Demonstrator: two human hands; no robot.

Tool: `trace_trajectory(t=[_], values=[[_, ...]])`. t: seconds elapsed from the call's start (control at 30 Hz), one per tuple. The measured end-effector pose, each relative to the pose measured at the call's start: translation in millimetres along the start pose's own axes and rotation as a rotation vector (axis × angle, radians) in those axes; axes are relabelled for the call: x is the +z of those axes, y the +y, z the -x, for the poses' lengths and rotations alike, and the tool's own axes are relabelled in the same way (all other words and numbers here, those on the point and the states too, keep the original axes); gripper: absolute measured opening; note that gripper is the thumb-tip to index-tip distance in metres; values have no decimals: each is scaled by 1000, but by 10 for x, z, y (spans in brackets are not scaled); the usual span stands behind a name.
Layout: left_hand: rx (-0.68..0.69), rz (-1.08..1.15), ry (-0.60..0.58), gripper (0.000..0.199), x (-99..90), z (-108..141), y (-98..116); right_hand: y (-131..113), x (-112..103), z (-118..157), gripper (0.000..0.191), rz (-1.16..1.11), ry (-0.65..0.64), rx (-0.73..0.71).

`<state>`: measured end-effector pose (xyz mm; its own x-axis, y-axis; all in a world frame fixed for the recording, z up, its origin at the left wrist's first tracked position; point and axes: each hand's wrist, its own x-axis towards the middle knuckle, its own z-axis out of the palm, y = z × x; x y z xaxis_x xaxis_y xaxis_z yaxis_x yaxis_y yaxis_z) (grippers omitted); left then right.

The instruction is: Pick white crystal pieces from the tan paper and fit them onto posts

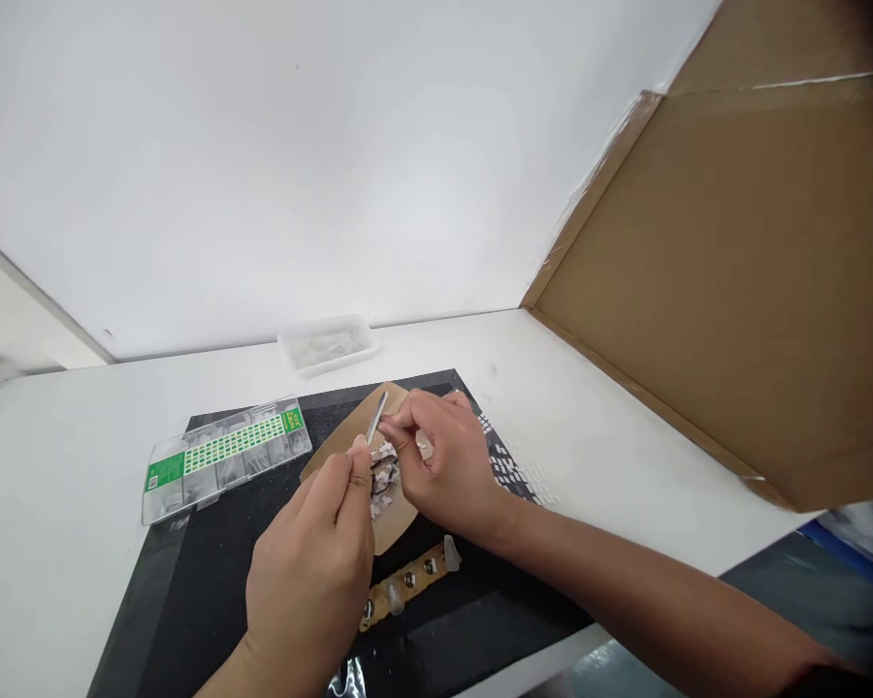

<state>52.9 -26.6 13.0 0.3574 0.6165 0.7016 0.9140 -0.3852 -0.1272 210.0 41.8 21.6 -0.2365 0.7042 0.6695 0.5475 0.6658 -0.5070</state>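
Note:
My left hand [312, 553] is closed, thumb and fingers pinching a slim silvery metal-looking strip [378, 417] that points up and away; its exact kind is unclear. My right hand [440, 460] is also closed, its thumb and index finger pinched right beside the strip. Whatever lies between those fingertips is too small to make out. Beneath both hands is a brown paper tray [397, 528] holding crumpled pale scraps [384, 475]. Closer to me, a tan strip [407, 586] carries several round shiny discs and clear nail-tip-like pieces [452, 554].
A black mat [210, 591] lies on the white table [597, 417]. On its left is a clear compartment box [225, 456] with a green-yellow label. A translucent tray [327, 344] stands by the wall. Small white pieces [516, 475] are scattered at right, near a cardboard panel [720, 262].

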Motion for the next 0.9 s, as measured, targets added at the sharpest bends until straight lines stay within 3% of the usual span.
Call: trace_trajectory(t=[0.23,0.4,0.67,0.9], values=[[14,26,13,42,-9,-3,-1,-19,-38,-14,22,-29,2,12],[-33,54,-11,36,12,-1,-28,-24,-17,17,25,-49,-47,-59],[-198,81,-14,35,137,-20,-129,145,-63,11,12,-57,116,-189],[-219,113,-132,31,192,-14,-169,200,-80,6,18,-102,138,-222]])
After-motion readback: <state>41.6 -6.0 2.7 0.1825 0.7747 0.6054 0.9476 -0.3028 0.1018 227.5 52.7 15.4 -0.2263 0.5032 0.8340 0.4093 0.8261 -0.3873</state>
